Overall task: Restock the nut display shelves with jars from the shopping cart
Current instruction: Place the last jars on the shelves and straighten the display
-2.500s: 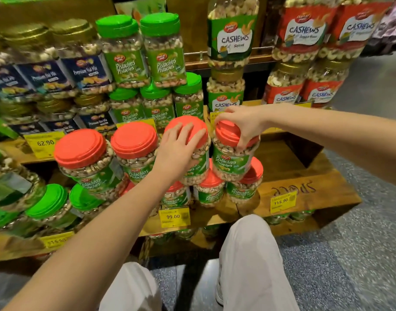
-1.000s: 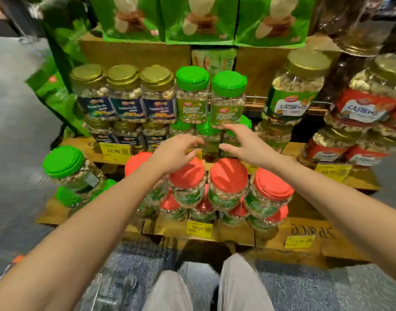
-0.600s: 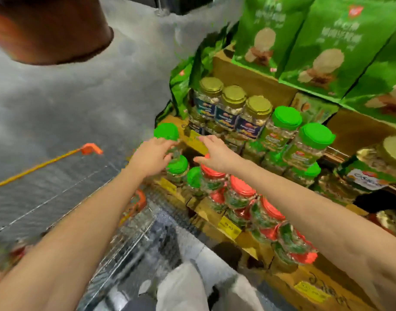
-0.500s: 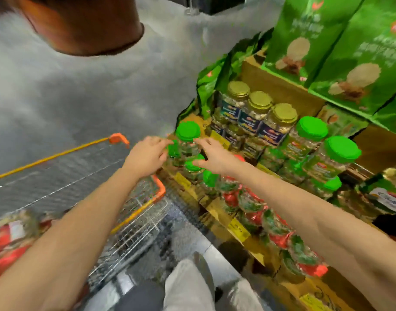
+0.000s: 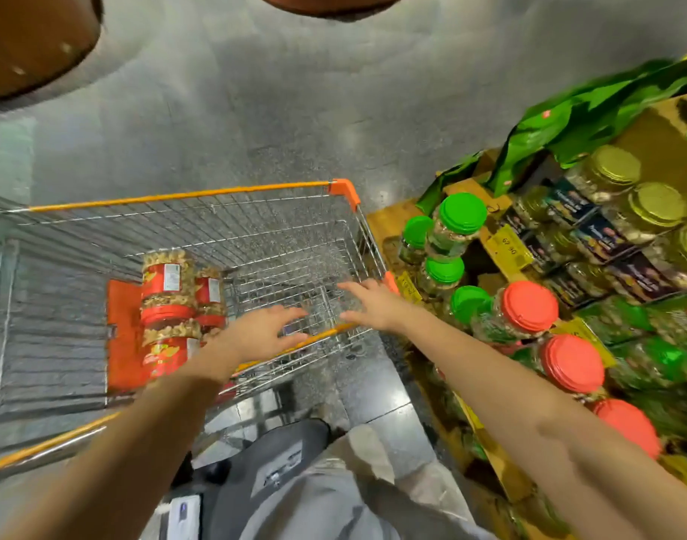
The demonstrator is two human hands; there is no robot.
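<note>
Swung off the shelf, the left hand and right hand are now held over the cart; nothing is gripped, fingers spread. Jars are seen in the cart, just left of the left fingers; the shelf is right of the right fingers.

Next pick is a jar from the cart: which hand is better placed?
Left. The left hand is open just beside the red-label jars; the right hand, also open, hovers over a bare part of the cart, farther away.
</note>
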